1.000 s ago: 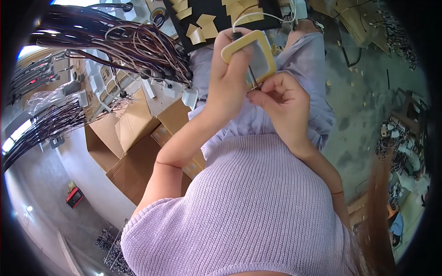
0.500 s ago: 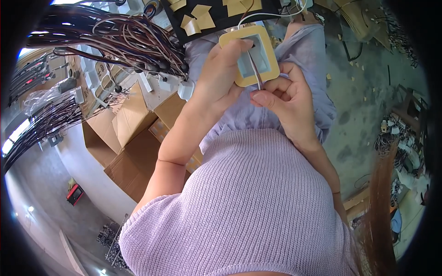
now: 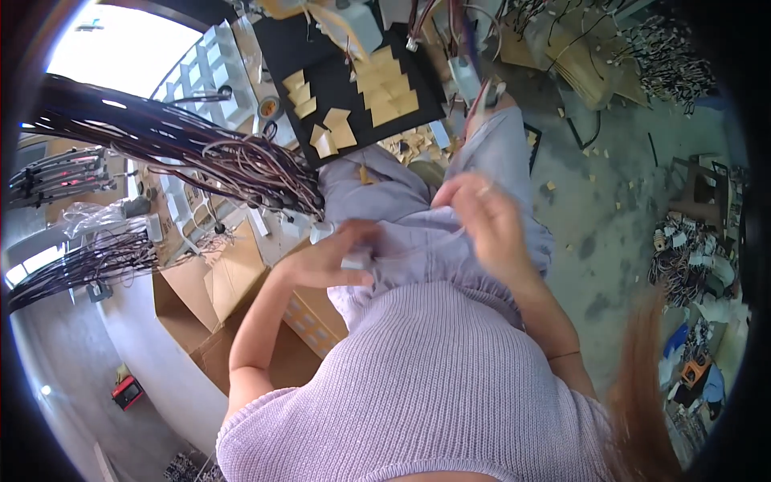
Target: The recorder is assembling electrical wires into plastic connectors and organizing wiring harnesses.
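Observation:
Over my lap, my left hand [image 3: 329, 257] is at the left, blurred, its thumb and fingers apart in a curve. A pale patch shows between them, and I cannot make out what it is. My right hand [image 3: 486, 221] is raised at the right, fingers bent and smeared by motion; whether it pinches anything is unclear. Beyond my knees lies a black board [image 3: 277, 48] with several yellow tape pieces [image 3: 385, 84] on it. At its far edge sits a pale grey case [image 3: 357, 28] with a yellow rim, partly cut off by the view.
A thick bundle of dark cables [image 3: 161, 128] hangs over the left side, above an opened cardboard box [image 3: 213, 293]. White connectors on wires [image 3: 466, 72] stand beside the board's right edge. More cable heaps [image 3: 683, 249] lie on the floor at the right, among yellow scraps.
The yellow-rimmed case has left my left hand, and the cable end no longer shows at my right. My hands have drawn apart and nearer my body. More of the black board shows.

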A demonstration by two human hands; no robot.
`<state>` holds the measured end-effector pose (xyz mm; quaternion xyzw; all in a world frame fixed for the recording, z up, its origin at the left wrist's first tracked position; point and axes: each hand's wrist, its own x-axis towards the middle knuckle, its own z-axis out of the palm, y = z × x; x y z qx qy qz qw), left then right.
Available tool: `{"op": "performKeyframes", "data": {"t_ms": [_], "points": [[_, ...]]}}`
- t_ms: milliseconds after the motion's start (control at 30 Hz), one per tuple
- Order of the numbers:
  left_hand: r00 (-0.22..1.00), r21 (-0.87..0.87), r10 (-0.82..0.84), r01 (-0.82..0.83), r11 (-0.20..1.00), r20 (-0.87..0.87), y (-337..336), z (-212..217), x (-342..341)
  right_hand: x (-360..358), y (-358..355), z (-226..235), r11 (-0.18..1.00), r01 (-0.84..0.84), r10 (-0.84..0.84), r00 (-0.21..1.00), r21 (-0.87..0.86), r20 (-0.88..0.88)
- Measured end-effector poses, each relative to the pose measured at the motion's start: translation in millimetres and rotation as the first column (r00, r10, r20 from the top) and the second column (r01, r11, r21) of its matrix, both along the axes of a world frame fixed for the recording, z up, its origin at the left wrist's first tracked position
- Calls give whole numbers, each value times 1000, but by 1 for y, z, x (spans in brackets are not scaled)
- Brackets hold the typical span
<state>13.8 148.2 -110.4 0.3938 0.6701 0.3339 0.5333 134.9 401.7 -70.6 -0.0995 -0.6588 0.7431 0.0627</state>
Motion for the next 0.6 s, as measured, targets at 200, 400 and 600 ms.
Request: {"op": "performKeyframes", "data": {"t_ms": [200, 400, 600], "points": [[901, 672, 383, -413, 614, 204, 75, 67, 17, 0, -45, 2, 673, -517, 609, 793, 528, 1], [703, 649, 411, -704, 288, 580, -26, 101, 80, -28, 33, 11, 913, -364, 386, 917, 182, -100], [794, 849, 421, -519, 95, 438, -111, 162, 24, -108, 136, -52, 722, 486, -372, 873, 493, -316]]}}
